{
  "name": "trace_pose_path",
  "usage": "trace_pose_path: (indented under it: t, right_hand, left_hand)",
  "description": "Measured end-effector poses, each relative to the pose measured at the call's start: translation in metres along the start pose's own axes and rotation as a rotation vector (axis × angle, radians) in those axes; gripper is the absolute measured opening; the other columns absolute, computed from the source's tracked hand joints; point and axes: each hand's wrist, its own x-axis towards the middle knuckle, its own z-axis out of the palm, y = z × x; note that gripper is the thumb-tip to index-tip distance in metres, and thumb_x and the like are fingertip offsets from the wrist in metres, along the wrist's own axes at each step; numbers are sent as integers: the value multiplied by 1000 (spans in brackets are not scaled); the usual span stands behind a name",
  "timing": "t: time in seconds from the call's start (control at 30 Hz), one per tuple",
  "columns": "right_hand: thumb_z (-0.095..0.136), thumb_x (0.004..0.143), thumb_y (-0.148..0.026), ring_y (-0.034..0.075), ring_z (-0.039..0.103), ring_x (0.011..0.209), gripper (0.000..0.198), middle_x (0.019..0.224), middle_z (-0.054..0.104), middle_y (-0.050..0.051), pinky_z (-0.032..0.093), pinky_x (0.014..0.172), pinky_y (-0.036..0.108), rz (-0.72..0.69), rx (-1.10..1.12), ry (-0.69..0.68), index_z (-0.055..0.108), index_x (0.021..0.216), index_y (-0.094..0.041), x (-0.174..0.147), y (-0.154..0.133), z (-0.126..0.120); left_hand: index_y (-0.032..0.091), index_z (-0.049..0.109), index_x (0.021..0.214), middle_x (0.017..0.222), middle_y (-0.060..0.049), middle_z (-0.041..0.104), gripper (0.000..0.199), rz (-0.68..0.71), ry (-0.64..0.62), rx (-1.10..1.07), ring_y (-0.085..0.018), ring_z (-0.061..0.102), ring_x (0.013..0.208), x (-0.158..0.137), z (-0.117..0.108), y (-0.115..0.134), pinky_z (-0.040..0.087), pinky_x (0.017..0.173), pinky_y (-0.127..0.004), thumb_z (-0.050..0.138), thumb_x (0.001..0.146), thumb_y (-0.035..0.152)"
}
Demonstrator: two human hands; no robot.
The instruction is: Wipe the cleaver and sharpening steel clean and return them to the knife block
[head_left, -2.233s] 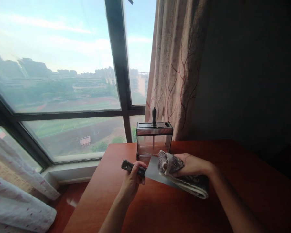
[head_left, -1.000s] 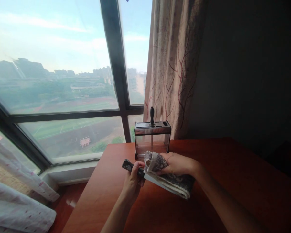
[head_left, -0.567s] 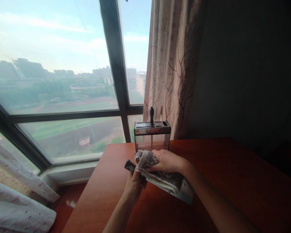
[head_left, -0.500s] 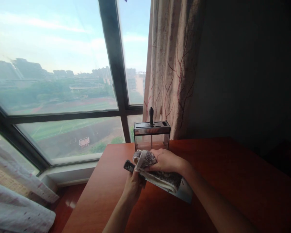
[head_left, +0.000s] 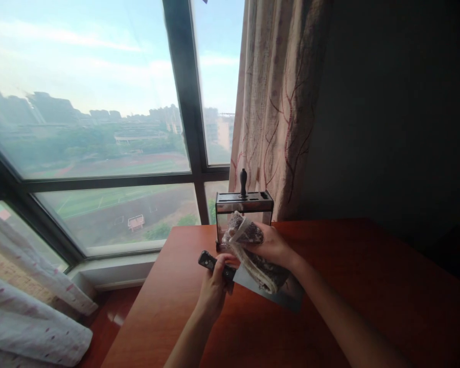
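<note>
My left hand (head_left: 215,281) is closed around the black handle of a kitchen knife (head_left: 249,279), likely a cleaver by its broad blade. The flat pale blade points right and toward me, above the table. My right hand (head_left: 273,246) grips a folded grey-and-white cloth (head_left: 249,232), which hangs over the blade and hides part of it. Whether the cloth touches the metal I cannot tell. Just behind the hands stands a knife block (head_left: 245,204) with clear sides and a slotted dark top. One black-handled tool (head_left: 243,182) stands upright in it.
The reddish-brown wooden table (head_left: 168,306) spreads under the hands. Beyond its far edge are a large window (head_left: 99,128) and a patterned curtain (head_left: 279,102). A white curtain (head_left: 26,322) hangs at the lower left.
The cloth in my right hand has lifted and moved away from the handle, baring more of the handle and blade. My left hand keeps its grip. The view has shifted slightly.
</note>
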Motion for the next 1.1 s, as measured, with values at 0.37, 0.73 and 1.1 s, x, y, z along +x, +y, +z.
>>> trace_pose_path:
  t: [0.37,0.73,1.1]
  right_hand:
    - [75,67,-42,24,64,91,47,99,71,1,48,80,29,151,-59,-526,65,106,-19,-26,4,-52]
    - [72,71,-44,23,65,89,46,103,71,3,48,79,28,3,-135,-471,64,109,-19,-17,-9,-22]
    - [72,70,-47,23,66,89,49,100,72,2,49,74,27,121,-105,-442,63,110,-20,-41,-4,-43]
  left_hand:
    - [15,62,85,52,4,57,38,47,127,-70,-3,35,34,2,-3,15,22,34,-15,64,74,51]
    - [16,60,83,49,7,50,40,-9,108,-80,-3,30,33,5,-2,-1,20,30,-14,66,71,54]
    - [17,59,85,51,6,54,35,19,100,-118,-2,33,33,10,-18,11,22,32,-13,62,77,52]
